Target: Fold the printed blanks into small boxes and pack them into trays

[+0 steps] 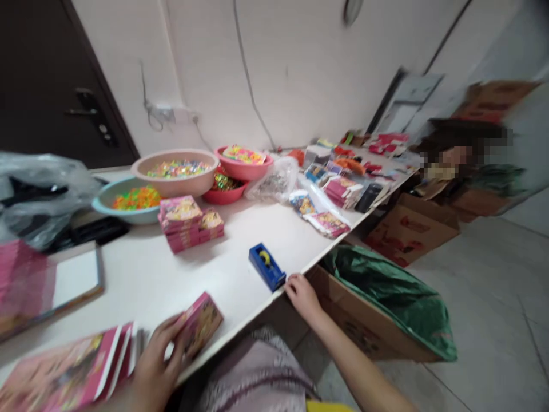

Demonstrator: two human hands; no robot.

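My left hand (pixel 159 357) is wrapped round a small pink printed box (pixel 201 323), which stands tilted near the table's front edge. A blue tape dispenser (pixel 259 260) with a yellow core sits to the right of it. At the dispenser's front end, by the table edge, my right hand (pixel 302 294) has its fingers curled together; whatever they pinch is too small to make out. Farther back, similar pink boxes are piled in a stack (pixel 182 223). Large flat pink printed packs (pixel 64 366) lie left of my left hand.
Basins of small colourful pieces, one pink (pixel 171 186) and one blue (pixel 103 207), stand by the wall. Printed packs (pixel 328 223) lie along the right of the table (pixel 240 223). A carton with a green liner (pixel 386 292) stands below the edge. Another person (pixel 454 154) is at far right.
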